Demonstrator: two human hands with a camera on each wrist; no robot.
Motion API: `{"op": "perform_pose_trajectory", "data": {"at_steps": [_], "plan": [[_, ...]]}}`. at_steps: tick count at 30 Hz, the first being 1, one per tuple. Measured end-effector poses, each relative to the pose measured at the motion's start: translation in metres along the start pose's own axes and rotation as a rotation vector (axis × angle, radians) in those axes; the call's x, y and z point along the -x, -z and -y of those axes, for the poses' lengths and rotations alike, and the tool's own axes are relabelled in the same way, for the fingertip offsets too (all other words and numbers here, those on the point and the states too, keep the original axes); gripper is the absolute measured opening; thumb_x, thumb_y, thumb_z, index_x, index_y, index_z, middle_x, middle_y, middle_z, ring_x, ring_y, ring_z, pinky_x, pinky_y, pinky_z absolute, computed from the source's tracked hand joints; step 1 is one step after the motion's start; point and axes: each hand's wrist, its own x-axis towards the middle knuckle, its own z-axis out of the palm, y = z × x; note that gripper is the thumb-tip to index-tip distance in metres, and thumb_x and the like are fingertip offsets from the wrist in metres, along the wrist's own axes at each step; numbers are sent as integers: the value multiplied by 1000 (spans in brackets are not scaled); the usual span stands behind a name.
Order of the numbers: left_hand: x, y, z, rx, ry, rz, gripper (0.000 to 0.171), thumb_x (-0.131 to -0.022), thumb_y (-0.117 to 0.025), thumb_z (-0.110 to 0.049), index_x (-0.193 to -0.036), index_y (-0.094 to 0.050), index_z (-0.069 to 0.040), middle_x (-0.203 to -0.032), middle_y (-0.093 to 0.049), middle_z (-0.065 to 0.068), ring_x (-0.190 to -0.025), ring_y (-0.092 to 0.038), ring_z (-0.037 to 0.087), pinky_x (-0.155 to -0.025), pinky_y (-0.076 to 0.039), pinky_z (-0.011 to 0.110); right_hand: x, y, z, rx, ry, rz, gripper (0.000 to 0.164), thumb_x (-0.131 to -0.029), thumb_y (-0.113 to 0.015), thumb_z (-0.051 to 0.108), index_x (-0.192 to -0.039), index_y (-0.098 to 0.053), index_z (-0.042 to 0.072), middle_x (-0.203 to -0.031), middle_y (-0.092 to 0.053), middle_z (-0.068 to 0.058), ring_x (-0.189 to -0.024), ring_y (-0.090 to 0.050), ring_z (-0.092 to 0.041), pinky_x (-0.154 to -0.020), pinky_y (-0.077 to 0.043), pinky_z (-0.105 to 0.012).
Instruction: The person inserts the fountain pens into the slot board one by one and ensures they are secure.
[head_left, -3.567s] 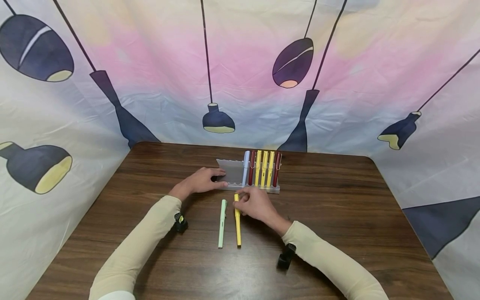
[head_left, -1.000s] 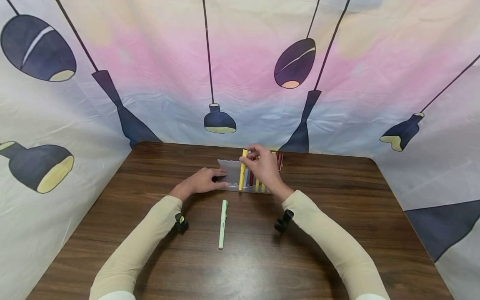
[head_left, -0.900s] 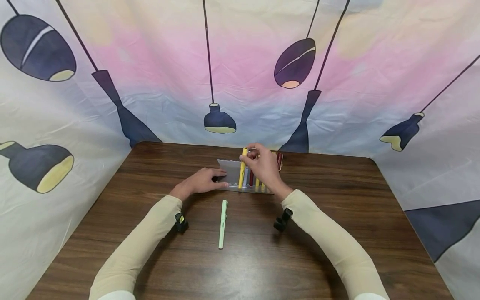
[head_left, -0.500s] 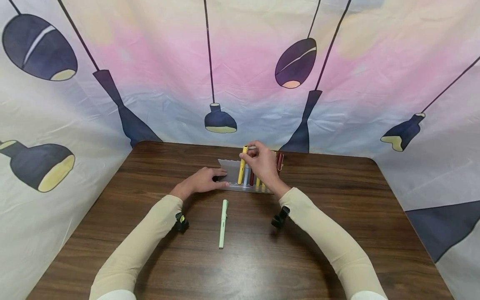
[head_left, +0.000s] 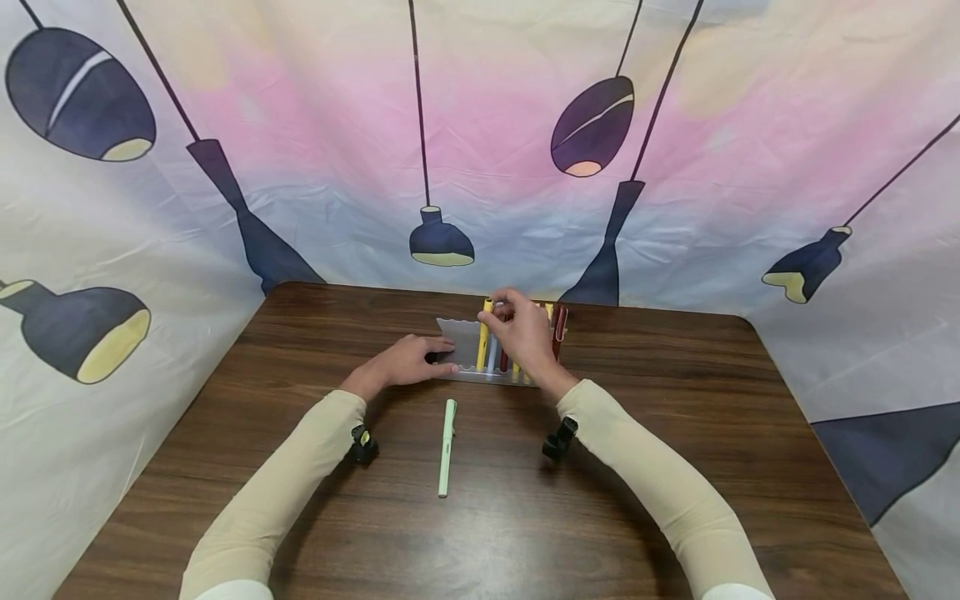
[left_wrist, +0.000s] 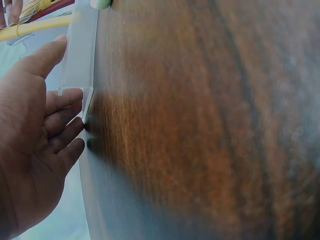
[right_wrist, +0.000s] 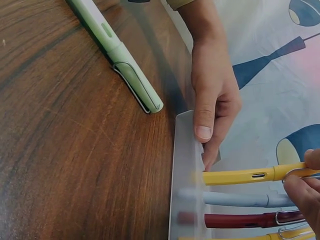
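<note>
A translucent pen rack stands toward the back of the table, with a row of pens leaning in it. My left hand holds the rack's left end, thumb at the front lip; in the left wrist view its fingers bend around the end edge. My right hand pinches a yellow pen near its clip end. That pen's lower end is at the rack's front lip, just left of a light blue pen. Dark red and yellow pens farther right are partly hidden behind my right hand.
A light green pen lies on the brown wooden table in front of the rack, its clip end toward the rack. Behind the table hangs a cloth backdrop printed with lamps.
My right hand has carried the yellow pen from the tabletop beside the green pen up to the rack. In the last half second its top has sunk slightly. My left hand stays put.
</note>
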Motion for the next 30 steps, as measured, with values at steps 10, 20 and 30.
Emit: {"op": "perform_pose_trajectory", "data": {"at_steps": [10,20,30], "plan": [[0,0,0,-10,-2,7,69,-99,-60,-56,-145,-58,-5,-151,-53,17,-138,-52,33,-113,-43,51,2,-3,-1,64,9,34,26,-95,-76,29,-116,-70,14,-91,-77,-3,-63,-65,-10,-54,-50,-30],[-1,1,-1,-26,8,15,70,-99,-59,-57,-146,-57,-6,-152,-52,16,-139,-51,33,-113,-42,51,2,-4,0,163,62,48,34,-96,-75,29,-124,-69,11,-87,-76,-3,-58,-62,-11,-51,-47,-30],[-2,0,0,-24,21,27,69,-99,-59,-58,-147,-57,-7,-153,-52,13,-141,-49,31,-113,-42,51,4,-2,1,196,71,73,36,-95,-73,26,-129,-68,16,-92,-77,-1,-42,-52,-5,-45,-43,-26]]}}
